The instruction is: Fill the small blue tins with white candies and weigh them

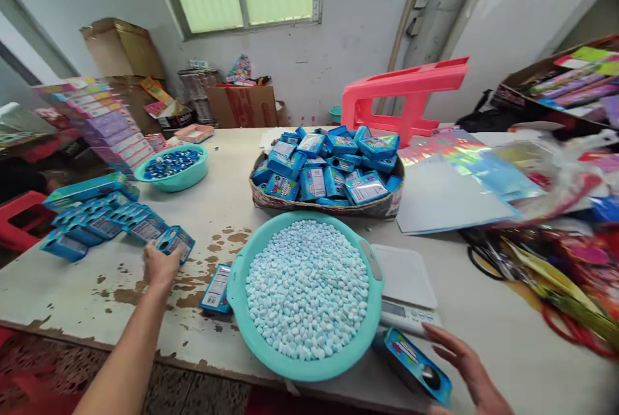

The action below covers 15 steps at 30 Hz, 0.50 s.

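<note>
From my remote seat I see a round teal basin (300,370) full of pale blue pellets (307,292), near the front edge of a worn white desk (227,157). Well to the basin's left, my left hand (163,263) grasps a small blue box (178,240), at the near end of rows of similar cartons (99,225). To the basin's near right, my right hand (469,363) is released, fingers spread beside a tilted blue packet (416,363) with a dark opening; I cannot tell whether the thumb touches it. A flat blue pack (216,287) lies just beside the basin's left side. Directly right of the basin sits a white scale (406,279); behind the basin, a cardboard tray (319,207) is heaped with blue boxes.
</note>
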{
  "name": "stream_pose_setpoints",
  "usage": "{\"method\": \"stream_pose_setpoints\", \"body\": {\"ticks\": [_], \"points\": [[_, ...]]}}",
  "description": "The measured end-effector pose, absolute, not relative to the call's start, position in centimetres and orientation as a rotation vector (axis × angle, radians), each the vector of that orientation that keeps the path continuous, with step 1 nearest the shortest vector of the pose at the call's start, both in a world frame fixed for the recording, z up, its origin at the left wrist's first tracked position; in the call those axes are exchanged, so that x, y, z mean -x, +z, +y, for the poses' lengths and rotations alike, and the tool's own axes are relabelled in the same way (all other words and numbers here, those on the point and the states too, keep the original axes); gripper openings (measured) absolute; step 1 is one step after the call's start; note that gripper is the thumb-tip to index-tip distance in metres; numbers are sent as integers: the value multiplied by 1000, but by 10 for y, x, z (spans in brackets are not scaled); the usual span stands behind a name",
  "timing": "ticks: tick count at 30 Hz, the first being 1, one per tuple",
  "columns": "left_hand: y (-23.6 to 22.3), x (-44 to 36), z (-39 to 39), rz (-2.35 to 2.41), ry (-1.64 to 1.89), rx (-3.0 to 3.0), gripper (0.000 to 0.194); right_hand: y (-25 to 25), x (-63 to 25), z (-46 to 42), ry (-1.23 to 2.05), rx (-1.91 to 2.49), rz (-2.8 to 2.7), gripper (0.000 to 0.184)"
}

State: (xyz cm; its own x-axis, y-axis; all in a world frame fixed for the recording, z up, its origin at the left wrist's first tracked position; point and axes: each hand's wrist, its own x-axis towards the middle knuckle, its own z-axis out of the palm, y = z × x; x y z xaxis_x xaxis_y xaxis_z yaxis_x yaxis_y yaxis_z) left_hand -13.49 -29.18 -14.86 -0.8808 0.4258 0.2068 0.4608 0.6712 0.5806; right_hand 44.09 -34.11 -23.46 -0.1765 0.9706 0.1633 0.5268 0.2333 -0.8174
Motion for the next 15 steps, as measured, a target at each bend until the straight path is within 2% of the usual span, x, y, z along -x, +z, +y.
{"method": "stream_pose_setpoints", "body": {"ticks": [2,4,6,8,11,15], "points": [[-146,110,-284,-2707,-999,843,69,-234,-423,-355,816,1521,-1709,61],[-147,67,-277,-2591,-1029,1116,60,-229,-410,-360,850,1606,-1614,45],[-152,15,-276,-2499,-961,1688,47,-219,-406,-358,916,1606,-1549,39],[-157,-34,-279,-2385,-568,2195,52,-206,-410,-353,965,1550,-1465,42],[-157,-78,-282,-2425,-138,2259,63,-178,-421,-340,1020,1466,-1204,48],[-148,-93,-280,-2582,-104,2243,64,-140,-416,-317,1313,1231,-617,56]]}}
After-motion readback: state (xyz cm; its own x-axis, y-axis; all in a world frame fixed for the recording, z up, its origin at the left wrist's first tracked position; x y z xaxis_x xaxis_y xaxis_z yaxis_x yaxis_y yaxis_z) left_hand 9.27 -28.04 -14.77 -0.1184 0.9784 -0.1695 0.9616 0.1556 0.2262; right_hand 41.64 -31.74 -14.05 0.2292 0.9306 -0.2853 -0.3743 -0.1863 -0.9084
